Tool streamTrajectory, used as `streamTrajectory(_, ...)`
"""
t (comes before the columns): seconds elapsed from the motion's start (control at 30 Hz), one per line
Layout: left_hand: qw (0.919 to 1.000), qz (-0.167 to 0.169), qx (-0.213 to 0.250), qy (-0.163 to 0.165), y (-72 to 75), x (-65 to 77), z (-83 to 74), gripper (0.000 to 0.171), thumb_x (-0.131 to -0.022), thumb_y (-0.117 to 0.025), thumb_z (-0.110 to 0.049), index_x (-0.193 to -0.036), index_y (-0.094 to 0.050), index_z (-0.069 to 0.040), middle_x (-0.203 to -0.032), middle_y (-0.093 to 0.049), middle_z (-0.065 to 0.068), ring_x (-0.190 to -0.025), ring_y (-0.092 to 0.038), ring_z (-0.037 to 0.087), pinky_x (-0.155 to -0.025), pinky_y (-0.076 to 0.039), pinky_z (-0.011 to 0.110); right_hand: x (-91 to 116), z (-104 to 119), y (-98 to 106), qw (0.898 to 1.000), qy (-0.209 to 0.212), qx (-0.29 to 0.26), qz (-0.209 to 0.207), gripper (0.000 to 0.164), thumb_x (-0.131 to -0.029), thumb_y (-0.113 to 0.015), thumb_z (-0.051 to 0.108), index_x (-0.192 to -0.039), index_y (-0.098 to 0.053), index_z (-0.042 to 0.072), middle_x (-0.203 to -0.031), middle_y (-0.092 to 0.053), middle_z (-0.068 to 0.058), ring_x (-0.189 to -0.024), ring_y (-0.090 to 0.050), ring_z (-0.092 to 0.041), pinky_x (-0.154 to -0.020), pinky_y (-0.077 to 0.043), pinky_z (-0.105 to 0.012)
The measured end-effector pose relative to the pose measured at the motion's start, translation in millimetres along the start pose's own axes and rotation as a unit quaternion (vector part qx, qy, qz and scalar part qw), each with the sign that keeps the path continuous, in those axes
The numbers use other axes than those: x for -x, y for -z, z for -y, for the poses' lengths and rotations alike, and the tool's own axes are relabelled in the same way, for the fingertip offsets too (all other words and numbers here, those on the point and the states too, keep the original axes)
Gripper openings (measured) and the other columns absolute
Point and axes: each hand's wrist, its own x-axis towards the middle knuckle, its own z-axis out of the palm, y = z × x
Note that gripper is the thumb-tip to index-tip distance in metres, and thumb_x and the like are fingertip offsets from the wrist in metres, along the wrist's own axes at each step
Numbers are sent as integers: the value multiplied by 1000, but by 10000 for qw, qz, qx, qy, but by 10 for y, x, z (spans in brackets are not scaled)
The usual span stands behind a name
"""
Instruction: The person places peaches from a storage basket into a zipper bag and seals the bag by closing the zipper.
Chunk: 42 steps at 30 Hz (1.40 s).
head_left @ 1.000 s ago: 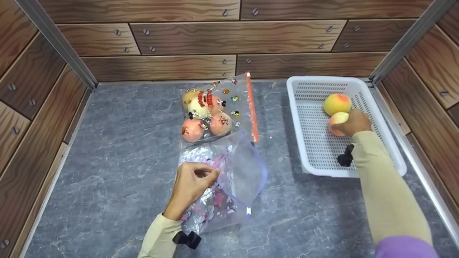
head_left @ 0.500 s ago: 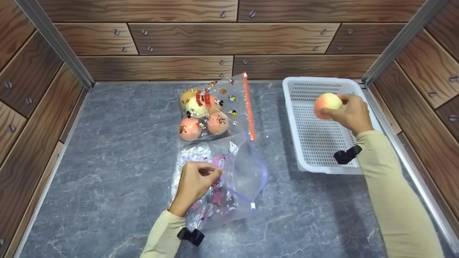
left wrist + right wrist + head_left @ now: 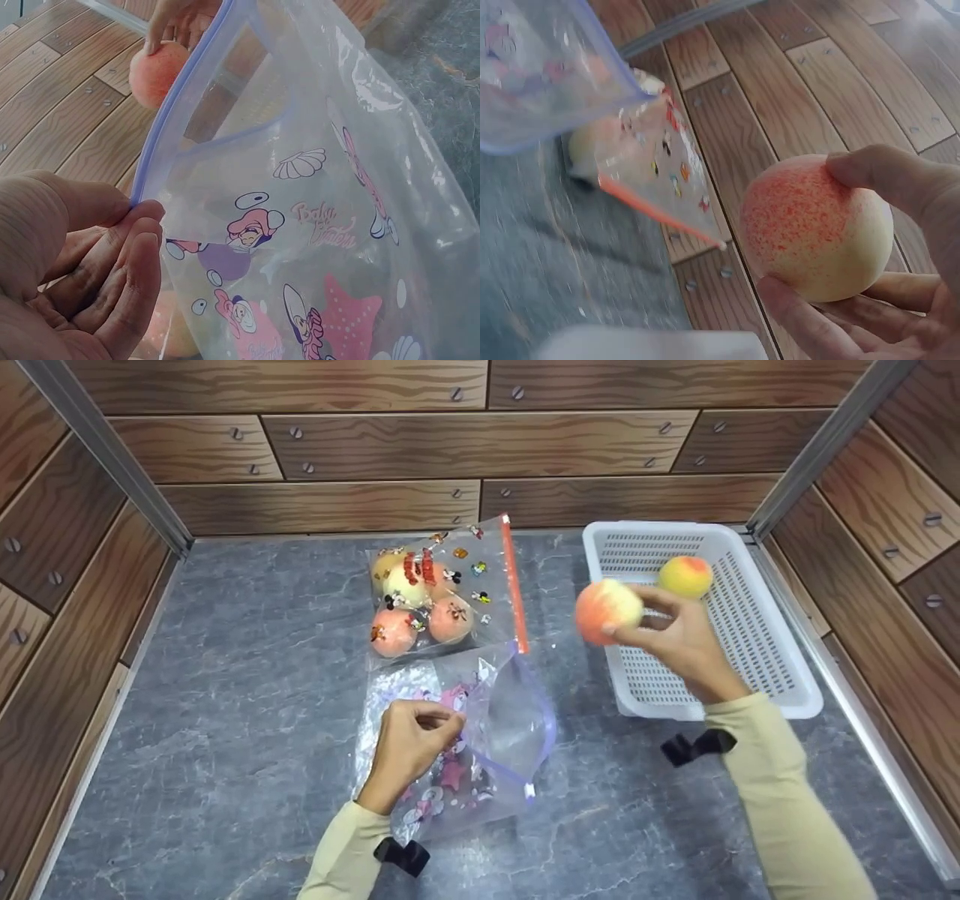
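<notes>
My left hand (image 3: pixel 416 746) pinches the purple rim of a clear zip bag (image 3: pixel 300 180) printed with pink cartoon figures; its mouth gapes to the right. A pink-and-cream peach (image 3: pixel 609 611) is in my right hand (image 3: pixel 686 641), held between thumb and fingers above the left rim of the white basket (image 3: pixel 616 690). The right wrist view shows this peach (image 3: pixel 817 229) with the thumb on its top and fingers beneath. One yellow-red peach (image 3: pixel 685 577) lies in the basket's far part.
Behind the pink-printed bag lies a second zip bag (image 3: pixel 491 585) with an orange-red strip, holding several peach-like fruits (image 3: pixel 394 632). The grey marbled tabletop (image 3: pixel 247 675) is bounded by wood-patterned walls (image 3: pixel 375 446) at the back and sides.
My right hand has lifted the pink-and-cream peach out of the basket and carried it left towards the bag. My left hand has stayed nearly still on the bag's rim.
</notes>
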Motion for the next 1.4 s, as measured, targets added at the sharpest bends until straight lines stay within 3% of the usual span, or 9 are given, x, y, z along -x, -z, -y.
streamTrajectory(0.23, 9998, 55, 185, 62, 7, -12, -3, 7, -84, -77, -12, -79, -80, -7, -62, -71, -2, -55, -66, 8, -55, -58, 24, 206, -93, -269, 9967, -87, -524, 610, 60, -79, -85, 4, -135, -61, 2, -133, -63, -16, -110, -68, -28, -87, -61, -41)
streamTrajectory(0.43, 9998, 39, 187, 73, 13, -29, -19, 8, -84, -77, -13, -78, -80, -8, -62, -71, -2, -55, -65, 7, -54, -57, 23, 305, -160, -465, 9935, -24, -318, 1094, 63, -75, -88, 4, -133, -63, 2, -130, -65, -15, -110, -68, -29, -88, -61, -41)
streamTrajectory(0.8, 9997, 44, 222, 93, 14, -34, -8, 9, -84, -78, -14, -79, -80, -7, -63, -71, -2, -56, -66, 8, -55, -57, 23, 373, -236, -688, 9871, -131, -158, 1590, 64, -73, -90, 8, -132, -64, 2, -125, -67, -16, -104, -67, -30, -79, -63, -37)
streamTrajectory(0.9, 9995, 63, 282, 101, 15, -37, -8, 9, -84, -78, -13, -79, -80, -6, -63, -71, -1, -55, -66, 8, -55, -57, 23, 376, -231, -698, 9861, -229, -91, 1645, 62, -76, -89, 10, -132, -64, 1, -128, -65, -17, -105, -68, -31, -81, -62, -36)
streamTrajectory(1.1, 9991, 116, 393, 81, 20, -45, -9, 7, -85, -76, -9, -80, -80, -5, -63, -72, 1, -54, -67, 10, -53, -57, 23, 380, -194, -670, 9848, -422, -566, 1587, 54, -86, -81, 9, -133, -59, -7, -133, -62, -23, -109, -69, -31, -89, -61, -42)
streamTrajectory(1.27, 9988, 147, 443, 141, 29, -43, -4, 7, -85, -75, -7, -81, -80, -4, -62, -71, 3, -53, -66, 12, -50, -55, 21, 369, -151, -607, 9856, -254, -819, 1457, 47, -89, -76, 4, -131, -60, -9, -132, -62, -22, -103, -71, -27, -86, -61, -48)
streamTrajectory(1.4, 9981, 199, 545, 185, 43, -44, -22, 7, -85, -75, -7, -82, -80, -3, -63, -71, 4, -54, -67, 13, -52, -56, 22, 345, -121, -528, 9895, -11, -781, 1218, 42, -91, -74, 4, -129, -62, -8, -130, -64, -22, -99, -72, -26, -82, -63, -46)
